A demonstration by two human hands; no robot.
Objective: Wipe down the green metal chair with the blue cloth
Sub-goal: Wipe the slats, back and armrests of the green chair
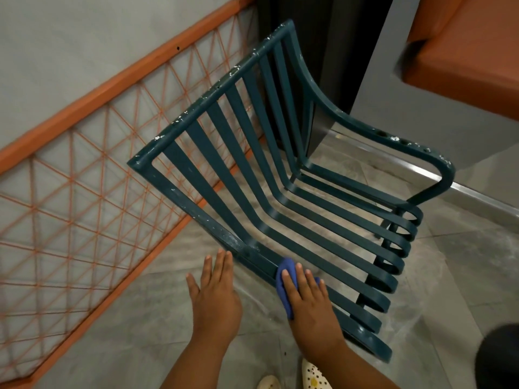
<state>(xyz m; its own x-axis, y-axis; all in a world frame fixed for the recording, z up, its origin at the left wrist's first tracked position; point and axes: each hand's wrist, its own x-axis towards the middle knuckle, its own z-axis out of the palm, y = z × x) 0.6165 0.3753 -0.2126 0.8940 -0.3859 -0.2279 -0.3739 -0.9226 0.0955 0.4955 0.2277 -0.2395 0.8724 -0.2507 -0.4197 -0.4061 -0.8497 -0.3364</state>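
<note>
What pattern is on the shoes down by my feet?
The shoes look cream with dark dots, seen in the head view's bottom edge.

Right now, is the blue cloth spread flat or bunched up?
Bunched: the blue cloth sits wadded under the right hand, pressed on the chair rail.

blue cloth [283,287]: mostly under right hand [309,301] | shoes [311,377]: cut by bottom edge
</note>
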